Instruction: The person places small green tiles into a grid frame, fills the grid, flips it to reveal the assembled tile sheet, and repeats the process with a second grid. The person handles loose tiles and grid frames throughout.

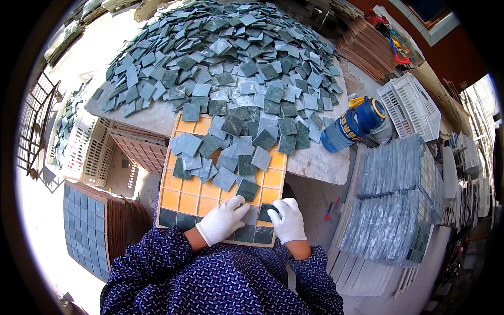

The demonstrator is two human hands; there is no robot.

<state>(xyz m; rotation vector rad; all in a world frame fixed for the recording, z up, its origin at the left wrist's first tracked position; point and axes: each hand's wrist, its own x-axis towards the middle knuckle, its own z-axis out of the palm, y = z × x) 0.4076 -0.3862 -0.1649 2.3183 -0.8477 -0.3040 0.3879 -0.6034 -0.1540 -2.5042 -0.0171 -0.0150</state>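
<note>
Head view: a dark green square tile (268, 212) is at the near right of a yellow gridded tray (169, 200), pinched by the fingers of the right hand (289, 220). The left hand (223, 219) bunches its fingers; on what, I cannot tell. Bare cells (208, 205) lie leftward; loose tiles (224, 179) crowd the tray's far half. Beyond, a tile heap (226, 47) and, right, a blue bottle (344, 131) occupy the surface (325, 167).

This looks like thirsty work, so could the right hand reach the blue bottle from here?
Probably yes, with a stretch: the right hand is on a dark tile, but nothing seems to block the blue bottle.
</note>
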